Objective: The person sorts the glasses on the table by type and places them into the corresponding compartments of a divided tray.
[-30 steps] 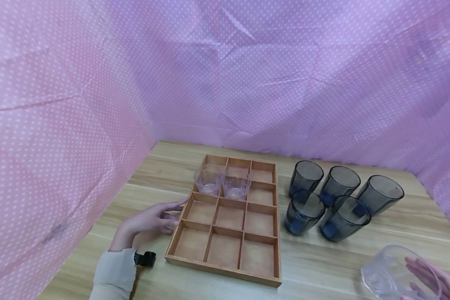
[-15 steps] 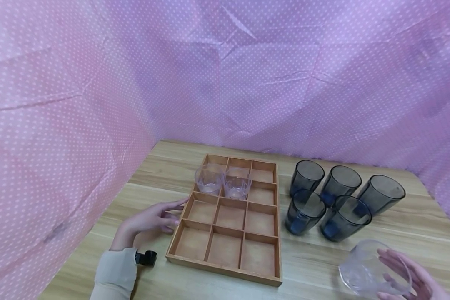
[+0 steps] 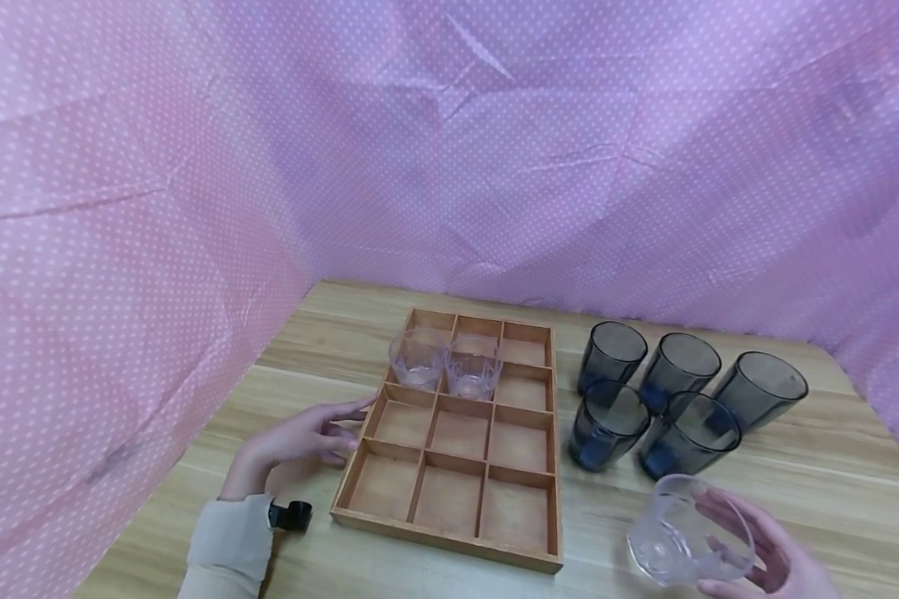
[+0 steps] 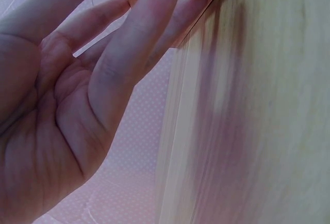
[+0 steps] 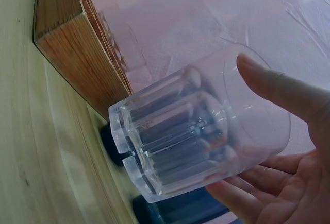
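A clear faceted drinking glass (image 3: 663,545) is gripped between the thumb and fingers of my right hand (image 3: 767,549), to the right of the wooden divided tray (image 3: 449,542). In the right wrist view that glass (image 5: 178,131) has its thick base pointing toward the tabletop and seems lifted off it. My left hand (image 3: 310,434) rests its fingertips against the tray's left side, fingers loosely bent; the left wrist view shows this hand (image 4: 77,95) with its palm bare. Two more clear glasses, one left (image 3: 417,370) and one middle (image 3: 472,378), stand in the tray's second row from the back.
Several smoky blue-grey glasses (image 3: 607,424) stand upright in a cluster right of the tray, just beyond my right hand. A pink dotted cloth (image 3: 494,183) hangs behind and beside the wood-grain table (image 3: 292,333).
My right hand has carried the clear glass leftward, toward the tray, from the lower right corner. My left hand, the tray and the other glasses have stayed put.
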{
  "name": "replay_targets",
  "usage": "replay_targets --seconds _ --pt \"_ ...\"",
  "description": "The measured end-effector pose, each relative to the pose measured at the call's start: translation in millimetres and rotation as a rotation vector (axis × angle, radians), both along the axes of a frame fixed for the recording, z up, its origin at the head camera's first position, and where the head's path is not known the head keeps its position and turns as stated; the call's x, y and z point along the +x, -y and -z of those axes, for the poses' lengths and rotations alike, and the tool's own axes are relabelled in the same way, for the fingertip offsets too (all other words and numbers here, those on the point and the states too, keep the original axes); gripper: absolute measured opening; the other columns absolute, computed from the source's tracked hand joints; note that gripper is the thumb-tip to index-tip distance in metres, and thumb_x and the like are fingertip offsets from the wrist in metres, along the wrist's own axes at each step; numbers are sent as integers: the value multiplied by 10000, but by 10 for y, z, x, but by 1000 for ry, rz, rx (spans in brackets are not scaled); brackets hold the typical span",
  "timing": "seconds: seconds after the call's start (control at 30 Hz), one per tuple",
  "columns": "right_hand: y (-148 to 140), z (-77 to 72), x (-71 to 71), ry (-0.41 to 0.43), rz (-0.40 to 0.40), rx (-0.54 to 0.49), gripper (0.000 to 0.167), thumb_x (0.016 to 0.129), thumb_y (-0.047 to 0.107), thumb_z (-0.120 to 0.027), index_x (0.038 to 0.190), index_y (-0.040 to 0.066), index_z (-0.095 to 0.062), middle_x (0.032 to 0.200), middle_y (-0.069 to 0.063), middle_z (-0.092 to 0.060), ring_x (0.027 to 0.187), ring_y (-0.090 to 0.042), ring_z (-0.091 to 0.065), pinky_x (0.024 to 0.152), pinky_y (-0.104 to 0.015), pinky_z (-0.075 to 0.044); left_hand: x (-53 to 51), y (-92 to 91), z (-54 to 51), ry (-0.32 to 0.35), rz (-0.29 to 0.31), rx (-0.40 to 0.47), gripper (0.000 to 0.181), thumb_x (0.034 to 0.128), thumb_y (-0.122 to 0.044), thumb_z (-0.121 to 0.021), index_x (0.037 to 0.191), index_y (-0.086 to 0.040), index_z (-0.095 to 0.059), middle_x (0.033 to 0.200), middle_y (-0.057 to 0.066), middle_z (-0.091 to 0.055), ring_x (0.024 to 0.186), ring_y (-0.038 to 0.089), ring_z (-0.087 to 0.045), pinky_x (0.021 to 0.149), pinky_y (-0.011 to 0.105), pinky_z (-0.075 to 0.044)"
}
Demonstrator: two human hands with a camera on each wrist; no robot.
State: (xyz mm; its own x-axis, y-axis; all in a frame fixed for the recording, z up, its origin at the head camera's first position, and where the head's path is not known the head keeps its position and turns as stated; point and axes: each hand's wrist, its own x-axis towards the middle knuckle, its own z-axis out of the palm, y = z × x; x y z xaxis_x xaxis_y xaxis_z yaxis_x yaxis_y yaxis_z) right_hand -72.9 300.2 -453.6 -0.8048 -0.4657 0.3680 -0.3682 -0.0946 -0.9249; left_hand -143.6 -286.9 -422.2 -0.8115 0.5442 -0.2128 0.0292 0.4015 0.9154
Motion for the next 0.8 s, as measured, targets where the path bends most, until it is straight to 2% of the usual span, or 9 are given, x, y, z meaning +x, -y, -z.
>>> replay_targets --seconds 0.1,0.23,0.4,0.53,0.8 --pt "100 -31 4 -18 9 11 967 632 -405 -548 1482 -30 -279 1473 72 -490 1309 34 -458 929 -120 -510 -5 -11 -15 -8 2 -7 747 949 -172 -609 1544 -57 -172 1494 410 -224 1072 296 -616 811 314 -607" --pt "218 -61 -15 -56 -27 -14 983 602 -416 -563 1473 -67 -268 1476 32 -491 1324 7 -453 949 -123 -502 -9 -25 -27 -20 3 -15 745 948 -165 -610 1546 -70 -177 1486 421 -225 987 234 -627 791 306 -609" --pt "348 -105 -41 -61 -63 -23 968 609 -410 -570 1466 -79 -268 1479 24 -488 1328 2 -449 958 -123 -496 -6 -22 -20 -13 0 -14 745 948 -170 -610 1546 -70 -175 1488 418 -224 1019 251 -622 794 308 -609" --pt "453 -159 -46 -67 -42 7 936 624 -383 -601 1453 -99 -273 1475 39 -491 1321 12 -452 949 -117 -498 -4 -18 -16 -14 -7 -17 749 945 -180 -615 1545 -73 -181 1492 410 -230 1018 258 -623 791 312 -610" --pt "669 -303 -58 -60 -26 53 884 656 -319 -657 1433 -112 -291 1466 64 -496 1304 22 -468 943 -120 -503 15 -7 -14 12 -12 -7 756 948 -190 -612 1544 -56 -167 1501 407 -209 1181 393 -558 840 340 -603"
